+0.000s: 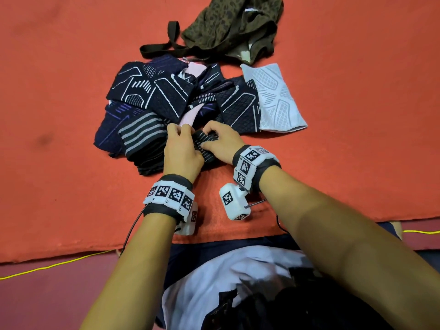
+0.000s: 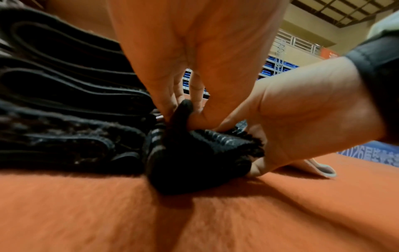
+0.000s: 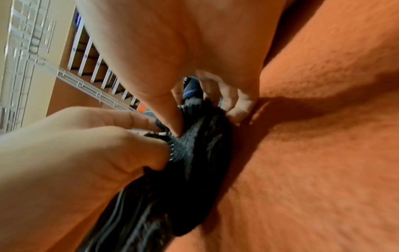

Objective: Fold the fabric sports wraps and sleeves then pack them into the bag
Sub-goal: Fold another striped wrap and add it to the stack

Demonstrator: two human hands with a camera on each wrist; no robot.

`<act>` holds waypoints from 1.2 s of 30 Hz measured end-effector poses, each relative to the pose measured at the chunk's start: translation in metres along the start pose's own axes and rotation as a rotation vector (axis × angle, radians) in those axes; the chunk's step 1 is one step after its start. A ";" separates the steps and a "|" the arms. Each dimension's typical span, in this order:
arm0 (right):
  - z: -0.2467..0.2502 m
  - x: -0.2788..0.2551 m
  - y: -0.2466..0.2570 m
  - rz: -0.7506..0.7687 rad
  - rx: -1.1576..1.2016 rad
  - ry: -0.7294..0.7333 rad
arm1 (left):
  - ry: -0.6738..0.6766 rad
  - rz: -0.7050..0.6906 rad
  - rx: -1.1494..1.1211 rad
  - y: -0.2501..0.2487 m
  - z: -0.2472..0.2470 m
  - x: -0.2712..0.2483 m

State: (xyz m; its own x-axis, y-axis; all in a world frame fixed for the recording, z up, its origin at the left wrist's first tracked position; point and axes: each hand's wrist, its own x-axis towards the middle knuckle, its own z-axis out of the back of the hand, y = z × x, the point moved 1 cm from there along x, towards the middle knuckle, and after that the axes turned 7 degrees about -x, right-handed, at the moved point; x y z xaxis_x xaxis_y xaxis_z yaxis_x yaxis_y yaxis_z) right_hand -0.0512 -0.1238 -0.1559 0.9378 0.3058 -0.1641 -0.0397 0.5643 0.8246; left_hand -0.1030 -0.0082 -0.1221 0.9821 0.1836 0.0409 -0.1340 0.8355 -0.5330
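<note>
Both forearms reach out from the bottom of the head view, each wrist banded with black-and-white marker blocks. Left hand [image 1: 182, 152] and right hand [image 1: 220, 141] meet over a small black wrap with grey stripes [image 1: 206, 141] lying on the orange mat [image 1: 59, 91]. Fingers [image 2: 215, 119] of both hands are curled and pinch its bunched fabric, thumbs pressing into the knit. Touching the left hand's side sits a folded stack of striped wraps [image 1: 140, 141]. Just beyond lies a jumbled pile of dark patterned sleeves [image 1: 171, 91], with a white sleeve [image 1: 276, 98] flat against its right edge. Further away, the olive leopard-print bag [image 1: 238, 27] lies crumpled, its black strap [image 1: 164, 44] trailing left
</note>
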 end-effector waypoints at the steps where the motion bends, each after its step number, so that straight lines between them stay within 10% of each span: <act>1: 0.003 0.002 0.001 -0.013 0.026 -0.040 | -0.026 -0.019 -0.029 -0.001 0.003 0.002; 15: 0.051 0.005 -0.005 -0.196 -0.013 -0.217 | -0.096 -0.134 0.146 -0.018 -0.006 0.019; 21: 0.089 -0.001 -0.016 -0.220 -0.056 -0.533 | 0.237 -0.264 -0.119 -0.047 -0.022 0.029; 27: 0.081 0.002 -0.038 -0.265 -0.151 -0.281 | 0.296 -0.178 -0.249 -0.051 -0.036 0.023; 36: 0.106 -0.030 -0.043 -0.447 -0.122 0.029 | -0.005 0.073 -0.546 -0.037 -0.035 0.020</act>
State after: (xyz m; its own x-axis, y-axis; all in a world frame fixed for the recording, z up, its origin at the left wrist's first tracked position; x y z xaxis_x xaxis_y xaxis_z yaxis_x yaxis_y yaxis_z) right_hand -0.0411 -0.2384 -0.1288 0.8625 0.0324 -0.5051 0.3240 0.7313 0.6002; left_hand -0.0733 -0.0535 -0.1309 0.9721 0.2345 -0.0094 -0.1126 0.4309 -0.8953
